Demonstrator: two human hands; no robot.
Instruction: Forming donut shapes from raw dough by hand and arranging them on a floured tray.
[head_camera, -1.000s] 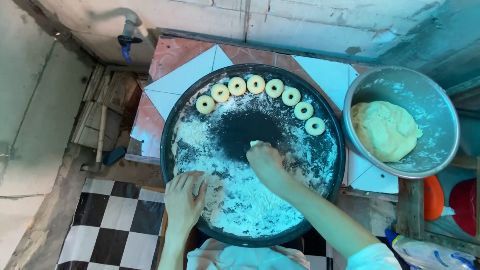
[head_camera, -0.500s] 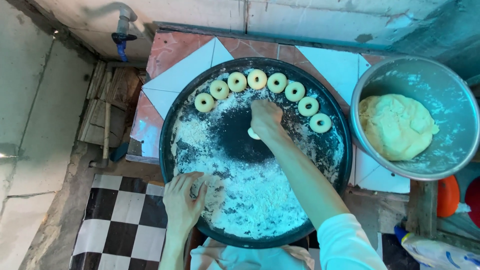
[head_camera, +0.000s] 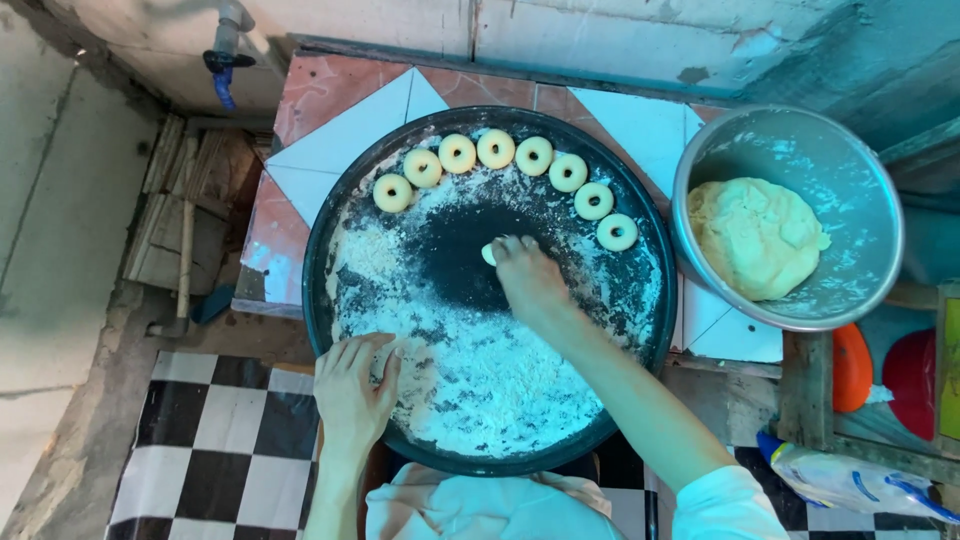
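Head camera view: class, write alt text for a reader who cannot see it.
A person's right hand presses a small piece of dough on a round, dark, floured tray, while the left hand rests on its near rim. Seven dough rings curve along the far edge, and a metal bowl of dough sits to the right.

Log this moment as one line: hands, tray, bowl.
left hand: resting on tray rim | right hand: on small dough piece, tray centre | tray: floured, seven dough rings | bowl: dough lump

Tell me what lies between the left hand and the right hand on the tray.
In the head view, only loose white flour on the dark tray separates left hand from right hand.
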